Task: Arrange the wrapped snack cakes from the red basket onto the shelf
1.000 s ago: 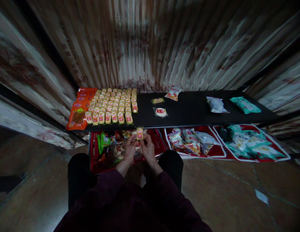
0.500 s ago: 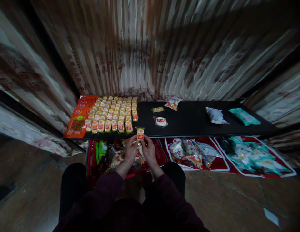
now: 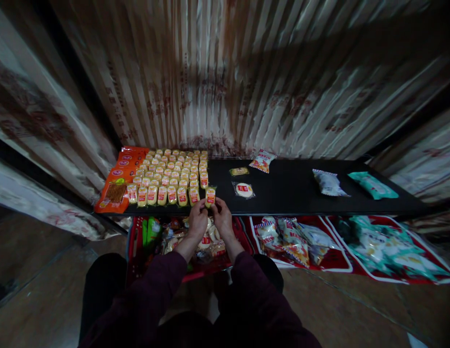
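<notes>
Both my hands hold one small yellow-and-red wrapped snack packet (image 3: pixel 210 195) by its lower end, my left hand (image 3: pixel 198 220) on its left and my right hand (image 3: pixel 222 218) on its right. The packet rests upright on the front edge of the black shelf (image 3: pixel 290 191), just right of the front row of a block of several identical packets (image 3: pixel 170 176). Under my hands stands a red basket (image 3: pixel 138 241) filled with mixed snack packets.
Orange snack bags (image 3: pixel 118 179) lie at the shelf's left end. A round white cake packet (image 3: pixel 244 189), a small yellow packet (image 3: pixel 239 171), a red-white bag (image 3: pixel 262 160), a silver bag (image 3: pixel 328 182) and a teal bag (image 3: pixel 373 185) lie to the right. Red trays (image 3: pixel 337 261) of bags sit below.
My two hands have lifted the packet from over the red basket up to the shelf's front edge, beside the front row. The camera view has tilted down a little.
</notes>
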`<state>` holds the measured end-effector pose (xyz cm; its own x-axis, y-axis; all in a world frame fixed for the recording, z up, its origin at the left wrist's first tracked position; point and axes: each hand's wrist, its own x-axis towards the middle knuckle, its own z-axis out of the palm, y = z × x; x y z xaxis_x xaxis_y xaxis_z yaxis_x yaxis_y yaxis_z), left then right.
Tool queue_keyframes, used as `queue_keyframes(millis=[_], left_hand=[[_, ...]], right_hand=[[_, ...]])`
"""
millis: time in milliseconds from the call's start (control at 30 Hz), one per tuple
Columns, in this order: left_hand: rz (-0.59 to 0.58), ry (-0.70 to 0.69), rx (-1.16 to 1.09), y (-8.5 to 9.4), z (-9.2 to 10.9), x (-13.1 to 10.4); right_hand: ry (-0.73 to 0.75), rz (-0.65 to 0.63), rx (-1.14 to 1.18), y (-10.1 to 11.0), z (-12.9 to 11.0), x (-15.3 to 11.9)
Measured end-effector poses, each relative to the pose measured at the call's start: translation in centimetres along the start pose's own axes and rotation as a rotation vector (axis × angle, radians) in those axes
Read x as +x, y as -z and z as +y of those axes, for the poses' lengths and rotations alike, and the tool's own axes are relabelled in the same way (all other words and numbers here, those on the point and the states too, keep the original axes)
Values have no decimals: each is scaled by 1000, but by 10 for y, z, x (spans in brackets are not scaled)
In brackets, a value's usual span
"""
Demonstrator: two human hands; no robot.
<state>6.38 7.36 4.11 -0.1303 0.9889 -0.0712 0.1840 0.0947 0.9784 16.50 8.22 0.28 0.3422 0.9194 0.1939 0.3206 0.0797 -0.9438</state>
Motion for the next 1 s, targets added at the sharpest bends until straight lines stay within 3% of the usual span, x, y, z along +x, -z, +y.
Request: queue_keyframes(millis=[367,733,1000], left_hand=[[13,21,-68,-18,8,22],[2,12,10,-19,13,29],[-3,17,81,-22,24,29]], right_hand=[[-14,-18,-95,-12,6,33],[-23,-51,-282,-12,-1,44],[39,-43,-263,-15,3,49]])
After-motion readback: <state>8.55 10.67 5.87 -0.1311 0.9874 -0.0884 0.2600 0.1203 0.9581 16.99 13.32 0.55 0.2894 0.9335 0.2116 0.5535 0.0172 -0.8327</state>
